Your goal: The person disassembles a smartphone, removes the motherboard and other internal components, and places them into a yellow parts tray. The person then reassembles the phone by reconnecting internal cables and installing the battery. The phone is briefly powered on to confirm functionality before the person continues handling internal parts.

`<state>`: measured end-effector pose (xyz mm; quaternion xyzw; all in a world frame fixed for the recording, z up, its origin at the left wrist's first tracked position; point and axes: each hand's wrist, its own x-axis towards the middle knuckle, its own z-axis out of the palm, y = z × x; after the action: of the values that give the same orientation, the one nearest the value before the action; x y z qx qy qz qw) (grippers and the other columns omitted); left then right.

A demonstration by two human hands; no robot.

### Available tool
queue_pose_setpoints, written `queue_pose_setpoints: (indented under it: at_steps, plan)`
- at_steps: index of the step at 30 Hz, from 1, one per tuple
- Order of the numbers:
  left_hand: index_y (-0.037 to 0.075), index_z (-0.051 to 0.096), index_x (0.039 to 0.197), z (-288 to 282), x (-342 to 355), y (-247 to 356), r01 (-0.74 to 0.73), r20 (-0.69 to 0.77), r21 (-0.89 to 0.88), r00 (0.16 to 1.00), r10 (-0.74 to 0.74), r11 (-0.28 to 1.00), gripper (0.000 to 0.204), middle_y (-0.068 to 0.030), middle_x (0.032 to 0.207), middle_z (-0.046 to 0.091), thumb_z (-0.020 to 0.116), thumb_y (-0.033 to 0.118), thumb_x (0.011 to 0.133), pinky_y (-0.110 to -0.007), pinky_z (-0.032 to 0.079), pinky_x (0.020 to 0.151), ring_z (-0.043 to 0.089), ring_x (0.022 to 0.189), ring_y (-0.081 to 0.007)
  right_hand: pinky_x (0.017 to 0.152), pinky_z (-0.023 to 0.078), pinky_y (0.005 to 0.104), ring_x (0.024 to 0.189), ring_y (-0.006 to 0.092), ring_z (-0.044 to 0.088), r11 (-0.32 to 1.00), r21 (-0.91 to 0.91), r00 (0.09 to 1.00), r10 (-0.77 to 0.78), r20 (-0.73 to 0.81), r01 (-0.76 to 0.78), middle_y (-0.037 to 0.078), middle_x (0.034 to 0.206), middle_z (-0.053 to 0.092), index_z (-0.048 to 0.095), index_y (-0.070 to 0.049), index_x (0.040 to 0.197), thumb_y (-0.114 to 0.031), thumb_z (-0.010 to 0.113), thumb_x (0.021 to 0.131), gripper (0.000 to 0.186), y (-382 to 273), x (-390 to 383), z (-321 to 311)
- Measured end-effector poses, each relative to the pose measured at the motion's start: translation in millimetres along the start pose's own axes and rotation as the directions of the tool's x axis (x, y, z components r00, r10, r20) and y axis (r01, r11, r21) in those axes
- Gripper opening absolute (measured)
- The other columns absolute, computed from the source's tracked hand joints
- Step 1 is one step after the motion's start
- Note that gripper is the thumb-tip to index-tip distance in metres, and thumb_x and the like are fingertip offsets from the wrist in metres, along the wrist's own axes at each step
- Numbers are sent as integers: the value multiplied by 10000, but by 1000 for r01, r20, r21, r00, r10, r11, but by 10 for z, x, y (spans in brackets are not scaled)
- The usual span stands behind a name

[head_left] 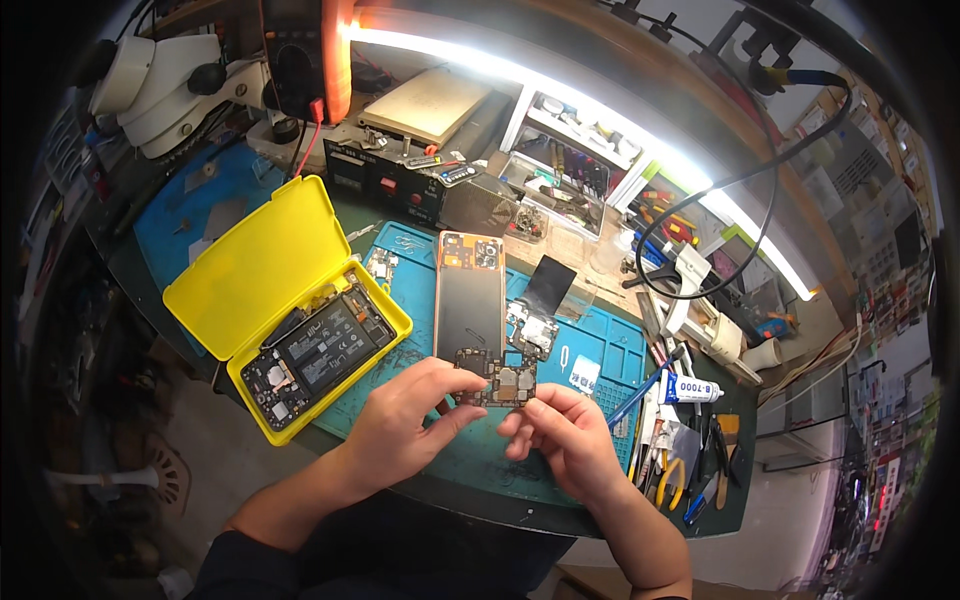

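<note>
Above the front of the blue work mat [405, 345], both hands hold a phone circuit board [512, 384] by its ends. My left hand [415, 415] pinches its left end between thumb and fingers. My right hand [565, 430] grips its right end with thumb and forefinger. Just beyond lies a phone housing [472, 300] with copper-coloured edges and a dark panel. Beside it on the right rest a second small board [532, 330] and a black rectangular sheet [550, 285]. On the left, an open yellow case [255, 270] holds an opened phone [325, 345] showing its battery.
Tweezers, yellow-handled pliers [672, 483] and other tools crowd the right side, near a glue tube [692, 389]. A black power unit [385, 185] stands behind the mat. At back left is a white microscope [170, 80]. A black cable [640, 262] loops down at right.
</note>
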<state>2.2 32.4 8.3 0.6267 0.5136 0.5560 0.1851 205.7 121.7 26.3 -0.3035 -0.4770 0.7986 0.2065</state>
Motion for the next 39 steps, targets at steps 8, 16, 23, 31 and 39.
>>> queue_pose_setpoints:
  at_steps: [8, 16, 23, 31, 39]
  plan:
    - [29, 688, 1025, -8, 0, -11, 0, -22, 14, 1000, 0, 1000, 242, -86, 853, 665, 801, 61, 813, -271, 502, 608, 628, 685, -166, 699, 561, 294, 737, 174, 684, 1000, -18, 1000, -10, -11, 10, 160, 934, 709, 607, 25, 1089, -184, 523, 1036, 232, 12, -2, 5]
    - [13, 708, 1002, -43, -23, 24, 94, -31, -5, 995, -94, 996, 183, -93, 817, 674, 776, 92, 851, -262, 485, 600, 624, 663, -159, 723, 534, 283, 768, 166, 676, 1000, 2, 999, -17, 34, 17, 150, 956, 720, 634, 39, 1130, -276, 520, 1050, 344, 16, -12, -19]
    - [43, 724, 1012, -37, -34, 5, 61, -73, 15, 996, -59, 998, 200, -95, 752, 668, 791, 91, 829, -284, 474, 554, 611, 611, -184, 719, 531, 286, 762, 168, 670, 1000, -17, 998, -13, 55, 14, 148, 943, 717, 635, 45, 1142, -295, 504, 1058, 374, 31, -16, -31]
    - [26, 727, 993, -44, -45, 29, 105, -67, -7, 992, -105, 994, 174, -96, 797, 705, 783, 87, 840, -272, 490, 572, 647, 648, -169, 715, 529, 286, 756, 164, 665, 999, -27, 998, -26, 62, 27, 142, 927, 715, 636, 59, 1134, -296, 499, 1059, 388, 24, -32, -18]
    - [17, 733, 963, -40, -56, 47, 183, -62, -4, 981, -182, 983, 131, -100, 812, 722, 769, 85, 857, -266, 505, 584, 669, 661, -169, 704, 523, 281, 746, 165, 665, 999, -36, 998, -23, 63, 25, 143, 914, 717, 640, 70, 1124, -301, 501, 1059, 401, -6, -44, -8]
